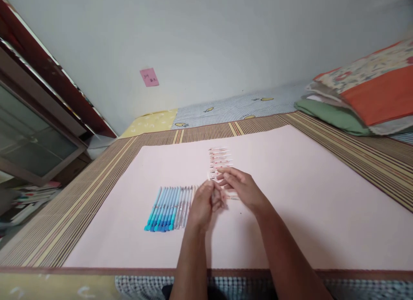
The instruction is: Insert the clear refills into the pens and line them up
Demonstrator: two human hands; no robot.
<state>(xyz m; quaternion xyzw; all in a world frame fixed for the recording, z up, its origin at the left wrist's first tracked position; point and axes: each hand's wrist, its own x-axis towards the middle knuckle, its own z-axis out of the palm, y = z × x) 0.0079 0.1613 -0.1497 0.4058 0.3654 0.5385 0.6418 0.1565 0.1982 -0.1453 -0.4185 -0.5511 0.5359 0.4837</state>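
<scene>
My left hand [204,200] is closed, fingers curled around a slim translucent pen [209,176] whose pale end pokes up above the thumb. My right hand [241,186] reaches in from the right at the same height, its fingers bent together close to that end; what lies between them is hidden. Left of my hands is a row of blue pens [163,209], side by side, followed by several clear pens [183,207] partly covered by my left hand. Beyond my fingers, thin whitish sticks with dark tips, like pen refills [220,157], lie in a column. Another such stick [232,197] shows under my right hand.
A pale pink sheet [306,184] covers much of the striped mat [80,197]. At the far right are a folded green cloth [332,115] and an orange patterned cushion [377,98]. A pink note [149,77] is on the wall behind. A glass-panelled cabinet [29,132] stands at left.
</scene>
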